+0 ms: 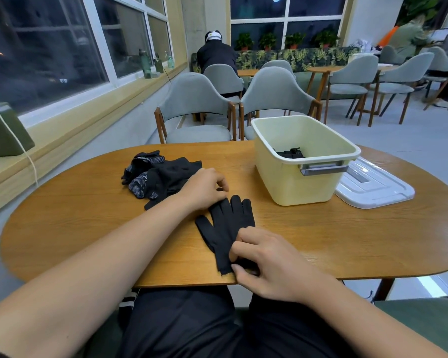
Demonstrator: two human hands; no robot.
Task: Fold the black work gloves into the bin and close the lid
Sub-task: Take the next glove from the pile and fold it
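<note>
Nearest, at the counter's (88,215) front edge, the right grip (267,264) has fingers curled over the cuff end of 1 black glove (228,223), thumb tucked at the cuff's corner, pinching the fabric. The glove lies flat on the wood, its fingers pointing away from the person twd the bin. At its far end the left grip (204,187) is curled w/ fingertips bunched just past the glove's fingertips, and a bit of black shows between them, so it looks closed on a fingertip. Behind & left of that hand sits a loose pile of gloves (161,177), black w/ white grip dots on some, touching the left wrist. Farther right stands the cream bin (295,184), open, w/ a folded black glove (291,153) at the bottom. The white lid (373,187) lies flat on the counter just right of the bin. 2 grey chairs (197,107) stand beyond.
</note>
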